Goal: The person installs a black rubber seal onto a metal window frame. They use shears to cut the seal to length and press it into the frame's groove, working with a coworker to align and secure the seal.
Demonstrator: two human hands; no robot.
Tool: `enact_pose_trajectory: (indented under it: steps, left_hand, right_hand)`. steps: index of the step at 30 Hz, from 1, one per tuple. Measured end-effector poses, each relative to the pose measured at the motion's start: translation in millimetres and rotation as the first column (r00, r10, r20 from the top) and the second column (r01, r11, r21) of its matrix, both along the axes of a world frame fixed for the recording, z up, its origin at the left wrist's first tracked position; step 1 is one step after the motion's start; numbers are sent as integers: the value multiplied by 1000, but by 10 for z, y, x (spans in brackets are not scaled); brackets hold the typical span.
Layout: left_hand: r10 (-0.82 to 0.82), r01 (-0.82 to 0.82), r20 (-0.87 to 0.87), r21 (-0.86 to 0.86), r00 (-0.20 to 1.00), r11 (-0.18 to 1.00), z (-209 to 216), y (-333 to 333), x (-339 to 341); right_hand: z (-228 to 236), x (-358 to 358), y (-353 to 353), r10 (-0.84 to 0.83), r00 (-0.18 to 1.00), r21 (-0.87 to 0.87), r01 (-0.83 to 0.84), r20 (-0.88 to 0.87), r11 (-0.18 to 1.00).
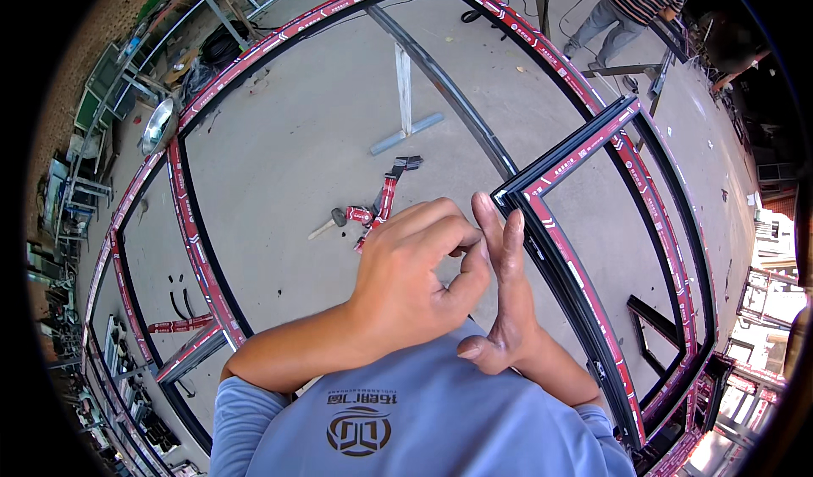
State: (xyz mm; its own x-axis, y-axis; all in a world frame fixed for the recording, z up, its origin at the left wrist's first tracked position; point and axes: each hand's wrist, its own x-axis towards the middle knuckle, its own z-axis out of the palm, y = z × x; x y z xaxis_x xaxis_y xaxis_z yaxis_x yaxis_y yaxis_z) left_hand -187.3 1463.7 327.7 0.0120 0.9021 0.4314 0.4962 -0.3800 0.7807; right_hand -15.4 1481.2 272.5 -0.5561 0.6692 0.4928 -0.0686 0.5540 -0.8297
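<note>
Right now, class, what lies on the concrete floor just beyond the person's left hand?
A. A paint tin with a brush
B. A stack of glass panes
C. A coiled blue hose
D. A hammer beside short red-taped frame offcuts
D: just past the left hand, a small hammer lies on the concrete floor next to short red-taped offcuts; no hose, glass or paint tin shows there.

Left hand (406,282) presses against right hand (504,295), left of frame corner (517,191).
</note>
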Motion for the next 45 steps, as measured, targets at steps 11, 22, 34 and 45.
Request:
enact_pose_trajectory:
  steps: [11, 22, 34, 45]
  left_hand:
    - [-412, 410, 169, 46, 895, 911, 63, 844, -523]
    - [-538, 535, -21, 142, 843, 833, -12, 1354, -796]
    - [-700, 715, 163, -56, 695, 697, -523, 1544, -337]
    - [-680, 688, 136, -264, 720, 676, -1123, 1696, 777]
  right_hand:
    - [292, -476, 281, -231, 967, -165, 211, -112, 963]
    - [241, -897, 400, -551, 823, 147, 533, 137, 833]
    - [-79, -638, 134, -630, 775, -223, 625, 57, 748]
    - [-584, 585, -365, -972, 202, -436, 891, 123, 130]
